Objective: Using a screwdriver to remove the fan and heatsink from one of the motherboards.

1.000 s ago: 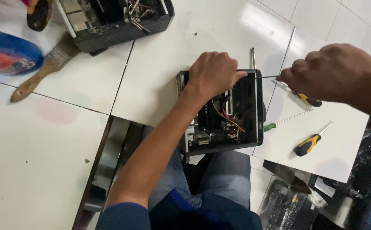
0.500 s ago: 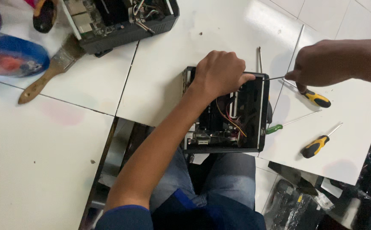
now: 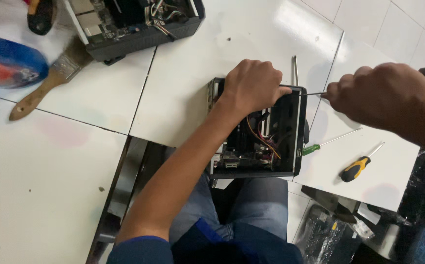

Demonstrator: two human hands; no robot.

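- Where the frame is widest, a white table [image 3: 46, 186] made of separate panels fills the left and centre; dark seams run between the panels, and a gap at lower centre shows the person's jeans; white floor tiles show at upper right.
- At centre sits a small open computer case [image 3: 281, 146], black, its wires and board exposed, overhanging the table's near edge above the lap.
- At upper centre-left a second open case [image 3: 139, 24] lies on the table, cut by the frame's top edge.
- At far left a blue and red blurred object [image 3: 7, 61] lies beside a wooden paintbrush [image 3: 46, 83].
- The left hand [image 3: 254, 85] is curled over the case's far rim, fingers closed on it.
- The right hand [image 3: 383, 95], at centre right, is fisted around a screwdriver [image 3: 314, 94]; its thin shaft meets the case's right wall.
- At lower right lie a green-handled screwdriver [image 3: 312, 149] and a yellow-and-black screwdriver [image 3: 353, 169]; a bare metal shaft [image 3: 294, 68] lies above the case.
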